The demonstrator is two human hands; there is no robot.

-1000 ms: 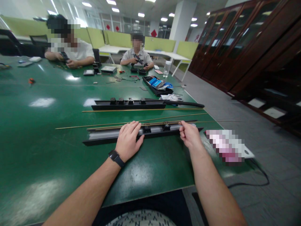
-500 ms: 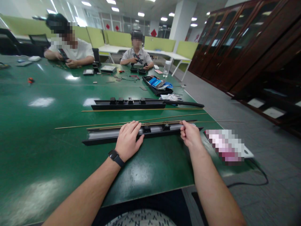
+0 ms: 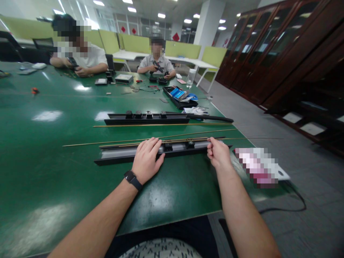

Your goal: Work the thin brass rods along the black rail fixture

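My left hand (image 3: pixel 146 157) lies over a long black rail (image 3: pixel 115 161) with a grey inner channel. Its fingers reach across to the far edge and the thumb is on the near side, holding the rail down. Near the right end, my right hand (image 3: pixel 218 152) pinches a thin brass-coloured rod (image 3: pixel 247 138) that runs along the rail and sticks out to the right. Two small black blocks, one of them a carriage block (image 3: pixel 190 144), sit on the rail between my hands. Another thin rod (image 3: pixel 88 144) lies just behind it.
A second black rail (image 3: pixel 147 121) with several blocks lies farther back, with a rod before it. Beyond are white gloves (image 3: pixel 197 111) and a black tray (image 3: pixel 178 104) holding blue items. Two people sit across the green table (image 3: pixel 67 172). A pixelated pink-and-white item (image 3: pixel 258 168) is at right.
My right hand has shifted very slightly to the right, and the rod's end reaches a little farther right. My left hand stays where it was on the rail.
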